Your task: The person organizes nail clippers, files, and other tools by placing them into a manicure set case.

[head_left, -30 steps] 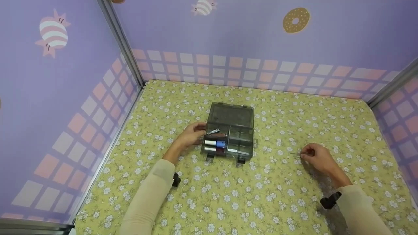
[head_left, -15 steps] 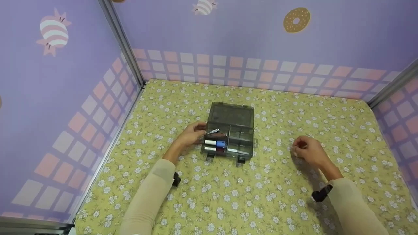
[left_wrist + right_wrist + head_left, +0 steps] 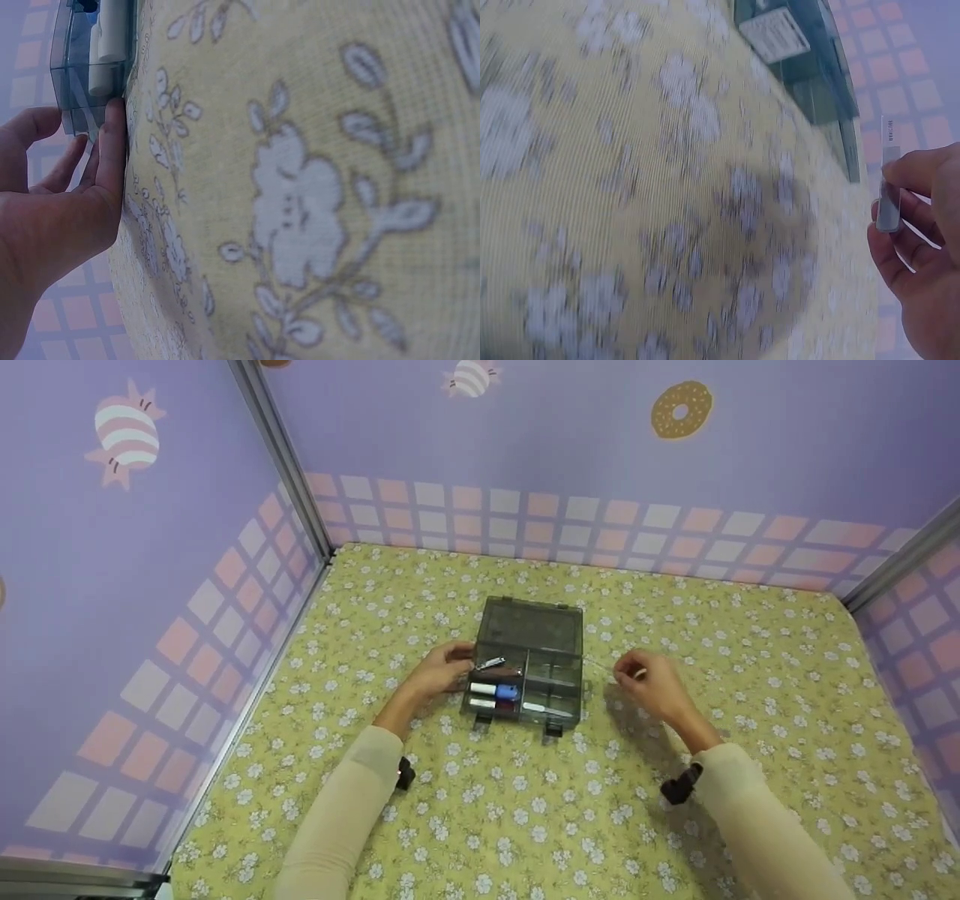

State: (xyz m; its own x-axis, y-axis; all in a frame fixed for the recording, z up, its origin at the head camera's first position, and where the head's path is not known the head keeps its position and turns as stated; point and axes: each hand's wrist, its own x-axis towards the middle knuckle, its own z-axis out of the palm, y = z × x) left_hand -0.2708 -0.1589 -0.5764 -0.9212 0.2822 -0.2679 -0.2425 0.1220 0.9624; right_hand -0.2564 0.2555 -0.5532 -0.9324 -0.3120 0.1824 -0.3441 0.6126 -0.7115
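Note:
A grey see-through compartment box point(image 3: 553, 719) sits on the table with its lid point(image 3: 531, 624) swung back. My left hand point(image 3: 436, 669) holds the box's left side, thumb near the rim and fingers low against the wall. Inside on the left lie silver nail clippers point(image 3: 491, 663) and small white-capped bottles, one with a blue body point(image 3: 508, 692). A thin white-ended tool point(image 3: 535, 707) rests in the front right compartment. Just right of the box, my right hand point(image 3: 654, 681) pinches a slim translucent nail file point(image 3: 889, 202) between thumb and fingers; small lettering shows on it.
A flowered yellow cloth point(image 3: 465, 825) covers the table. Purple walls with candy and donut prints stand around it, joined by metal posts point(image 3: 289, 457). In the right wrist view, a white label point(image 3: 775, 34) shows on the box.
My right hand has moved left and away from me with the nail file, from the right of the table to close beside the box. My left hand and the box stay put.

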